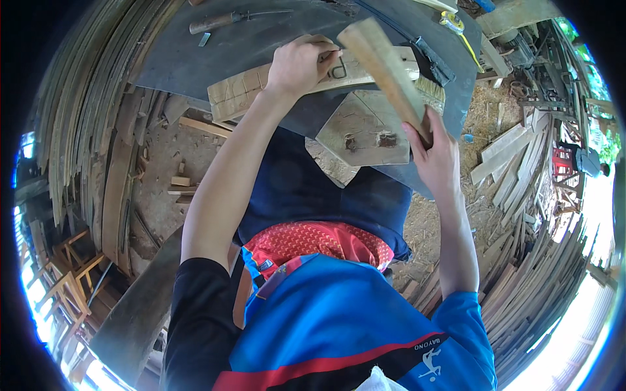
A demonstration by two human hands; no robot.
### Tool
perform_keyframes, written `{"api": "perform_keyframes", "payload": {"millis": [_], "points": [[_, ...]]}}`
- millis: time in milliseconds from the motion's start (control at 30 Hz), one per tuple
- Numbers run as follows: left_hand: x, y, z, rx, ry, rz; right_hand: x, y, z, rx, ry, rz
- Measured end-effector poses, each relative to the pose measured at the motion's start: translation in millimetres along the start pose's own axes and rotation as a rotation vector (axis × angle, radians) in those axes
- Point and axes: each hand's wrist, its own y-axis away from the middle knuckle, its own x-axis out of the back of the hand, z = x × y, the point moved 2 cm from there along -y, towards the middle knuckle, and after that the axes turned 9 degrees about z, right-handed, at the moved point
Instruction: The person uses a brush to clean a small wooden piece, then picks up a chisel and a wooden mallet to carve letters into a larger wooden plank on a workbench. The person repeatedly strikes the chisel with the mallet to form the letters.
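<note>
My left hand (297, 68) rests at a long light wooden piece (238, 94) with dark markings and cut lines, its fingers closed round something small that I cannot make out. My right hand (430, 153) grips a wooden mallet-like block (381, 62), raised slantwise over the piece and slightly blurred. Below it lies a flat, angular wooden board (358, 120) with two dark gouged spots. These rest on a dark worktop (169, 65), near my lap.
On the worktop lie a wooden-handled tool (212, 23), a yellow tape measure (451, 23) and a dark metal bar (433, 58). Stacked planks (85, 111) line the left; loose boards (505, 153) and more timber cover the right. A red stool (562, 159) stands far right.
</note>
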Motion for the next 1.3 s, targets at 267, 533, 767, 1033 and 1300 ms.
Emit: {"api": "perform_keyframes", "payload": {"millis": [267,533,767,1033,1300], "points": [[2.5,-0.1,1.3,0.014,-0.048,-0.013,-0.8,6.0,-2.4,0.059,0.016,0.016],[4.0,0.1,-3.1,0.035,-0.014,-0.02,-3.5,2.4,-2.1,-0.04,-0.024,-0.037],[4.5,-1.6,5.5,0.062,-0.046,-0.11,-2.4,7.1,-5.9,-0.009,-0.013,-0.025],[2.1,-3.2,10.2,0.045,0.036,-0.168,6.4,19.6,-0.3,-0.45,-0.463,-0.118],[2.4,-3.8,7.7,-0.07,0.034,-0.14,-7.7,30.3,3.4,-0.608,-0.543,-0.167]]}}
